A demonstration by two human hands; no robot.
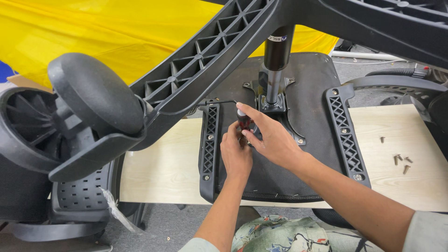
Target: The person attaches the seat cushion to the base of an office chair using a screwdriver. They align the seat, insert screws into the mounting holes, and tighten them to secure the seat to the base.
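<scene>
1. Step in hand, as judged: fastening work at the mechanism plate [280, 109] on the seat underside [308, 154], centre of frame.
2. Left hand [235, 156]: fingers curled near the screwdriver [242, 120]; firm grip or mere steadying cannot be told.
3. Right hand [270, 137]: fingers partly extended, index laid over the red-and-black screwdriver handle, pressing on it.
4. Bent hex key [219, 101]: just left of the screwdriver, upper centre; appears loose of both hands.
5. Next move, as judged: calls for a vertical tool, firm downward pressure, tip seated squarely in the screw head, hidden here.
6. Count, loose screws [400, 159]: about five on the wooden board [158, 163], right of frame.
7. Count, armrest brackets: two, left bracket [210, 144] and right bracket [347, 135].
8. Count, visible in full: one caster [93, 100], upper left; one gas cylinder [276, 60], top centre.
</scene>
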